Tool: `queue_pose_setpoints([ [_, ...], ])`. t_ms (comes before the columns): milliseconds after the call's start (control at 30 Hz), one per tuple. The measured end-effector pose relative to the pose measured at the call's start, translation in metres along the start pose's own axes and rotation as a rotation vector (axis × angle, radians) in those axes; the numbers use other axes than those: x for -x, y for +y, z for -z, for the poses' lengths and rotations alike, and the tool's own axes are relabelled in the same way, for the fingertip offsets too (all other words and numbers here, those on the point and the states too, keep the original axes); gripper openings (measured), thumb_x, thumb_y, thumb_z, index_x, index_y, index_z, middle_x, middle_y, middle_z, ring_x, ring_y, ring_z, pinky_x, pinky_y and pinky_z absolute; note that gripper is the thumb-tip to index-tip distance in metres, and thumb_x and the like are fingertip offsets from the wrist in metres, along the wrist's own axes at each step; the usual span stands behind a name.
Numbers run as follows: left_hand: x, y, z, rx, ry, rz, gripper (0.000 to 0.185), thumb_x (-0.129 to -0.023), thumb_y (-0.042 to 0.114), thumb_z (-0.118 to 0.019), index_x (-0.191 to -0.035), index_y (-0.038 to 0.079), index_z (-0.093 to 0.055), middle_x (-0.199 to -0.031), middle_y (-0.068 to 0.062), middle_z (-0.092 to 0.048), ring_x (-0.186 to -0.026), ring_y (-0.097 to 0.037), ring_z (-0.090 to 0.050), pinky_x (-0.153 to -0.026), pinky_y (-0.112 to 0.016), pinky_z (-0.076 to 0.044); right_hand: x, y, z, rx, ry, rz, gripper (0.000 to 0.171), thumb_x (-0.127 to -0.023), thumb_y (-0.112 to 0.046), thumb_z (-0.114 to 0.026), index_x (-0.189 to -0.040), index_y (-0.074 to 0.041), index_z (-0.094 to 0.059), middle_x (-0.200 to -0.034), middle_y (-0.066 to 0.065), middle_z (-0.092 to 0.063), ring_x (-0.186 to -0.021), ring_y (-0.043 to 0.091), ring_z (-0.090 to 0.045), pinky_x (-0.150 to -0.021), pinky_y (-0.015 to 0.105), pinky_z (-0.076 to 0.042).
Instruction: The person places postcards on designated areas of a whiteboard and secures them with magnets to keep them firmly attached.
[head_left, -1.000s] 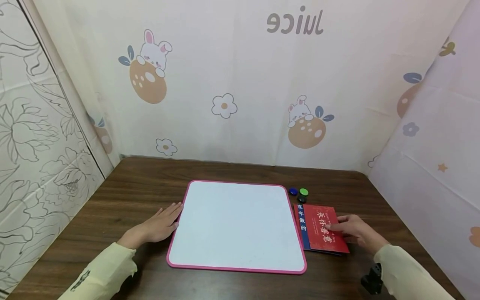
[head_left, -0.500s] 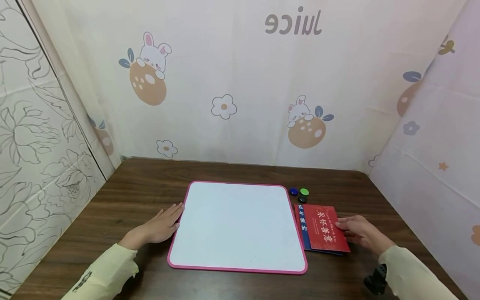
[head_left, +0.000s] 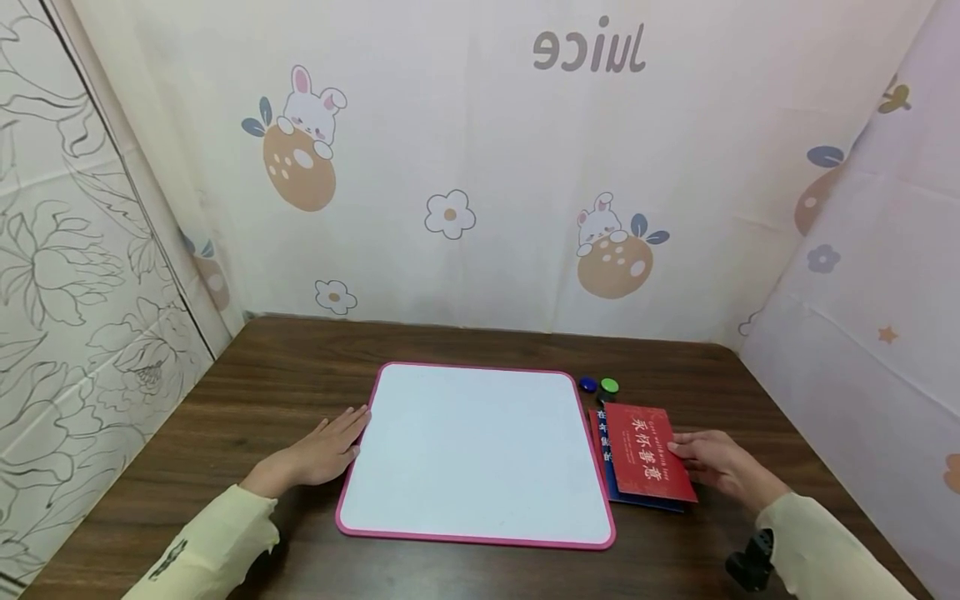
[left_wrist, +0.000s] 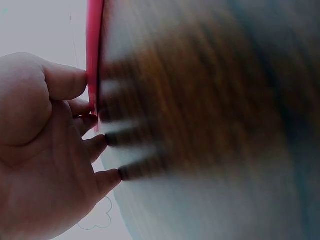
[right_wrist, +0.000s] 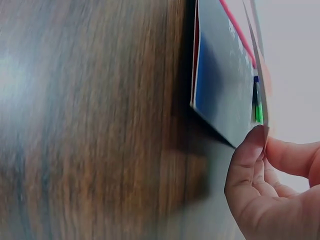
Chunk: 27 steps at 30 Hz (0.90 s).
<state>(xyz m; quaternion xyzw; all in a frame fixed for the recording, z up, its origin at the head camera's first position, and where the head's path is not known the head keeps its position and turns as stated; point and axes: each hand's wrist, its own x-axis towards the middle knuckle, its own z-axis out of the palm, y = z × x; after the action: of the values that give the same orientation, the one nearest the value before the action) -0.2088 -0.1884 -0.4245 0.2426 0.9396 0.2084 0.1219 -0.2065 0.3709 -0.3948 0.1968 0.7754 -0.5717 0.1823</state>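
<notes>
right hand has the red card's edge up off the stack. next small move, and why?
Probably lift the red card clear and carry it left toward the whiteboard. The right hand pinches its right edge, already raised off the blue card beneath, as the right wrist view shows. The left hand lies flat at the board's left rim, which looks like steadying it.
</notes>
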Motion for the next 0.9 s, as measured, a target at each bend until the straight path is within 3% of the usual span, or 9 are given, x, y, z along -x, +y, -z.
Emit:
queue_pose_setpoints([
  [900,-0.001,-0.003,-0.001,-0.009,0.005,-0.005,0.054,-0.101,0.013,-0.043,-0.147,-0.008,-0.024,-0.153,-0.027,-0.02,-0.139,-0.045,-0.015,-0.107,-0.065,-0.01,-0.002,-0.022,-0.052,0.057,-0.021,0.08,0.05,-0.098,-0.008,-0.053,-0.135,0.019,-0.032,-0.101,0.018,-0.061,-0.084,0.023,-0.06,-0.076,0.037,-0.054],
])
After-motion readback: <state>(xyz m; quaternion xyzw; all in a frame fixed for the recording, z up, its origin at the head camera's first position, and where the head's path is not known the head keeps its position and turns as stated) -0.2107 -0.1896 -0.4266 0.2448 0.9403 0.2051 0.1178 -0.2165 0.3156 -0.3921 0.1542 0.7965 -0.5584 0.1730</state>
